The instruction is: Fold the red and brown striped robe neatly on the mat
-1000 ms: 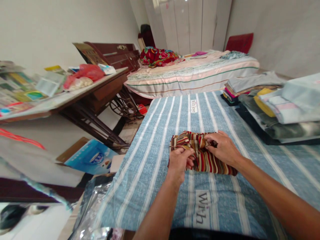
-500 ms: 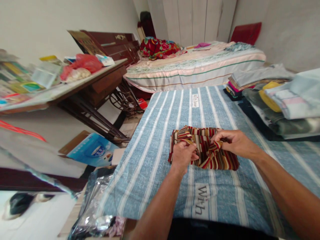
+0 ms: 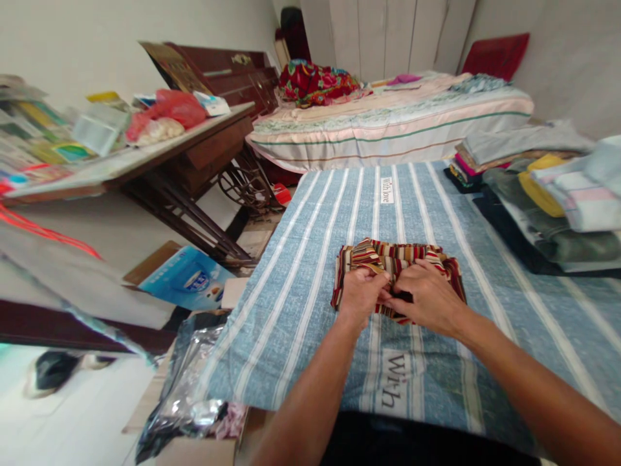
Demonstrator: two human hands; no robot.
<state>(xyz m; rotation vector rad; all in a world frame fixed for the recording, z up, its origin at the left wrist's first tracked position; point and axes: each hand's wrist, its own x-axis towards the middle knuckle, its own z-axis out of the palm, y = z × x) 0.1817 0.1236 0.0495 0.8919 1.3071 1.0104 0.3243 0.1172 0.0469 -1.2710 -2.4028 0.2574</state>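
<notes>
A folded striped shirt [image 3: 405, 251] in red, tan, black and cream lies on the blue-and-white striped cloth [image 3: 310, 259] in front of me. Its collar part stands up along the far left side. My left hand [image 3: 361, 294] pinches the shirt's fabric near the collar, fingers closed. Close beside it, my right hand [image 3: 427, 294] has its thumb and fingers drawn together on the fabric at the shirt's middle. The two sets of fingertips nearly meet. Part of the shirt is hidden under both hands.
Folded clothes [image 3: 548, 188] are stacked at the right. A sewing-machine table [image 3: 194, 145] bearing bags and boxes stands at the left. Below it are a blue carton [image 3: 194, 278] and a clear plastic bag [image 3: 194, 388]. Behind is a bed [image 3: 388, 126] with a red floral quilt [image 3: 315, 81].
My right hand has moved left across the shirt, from its right part to the middle beside my left hand. My left hand keeps its hold. The view has shifted slightly.
</notes>
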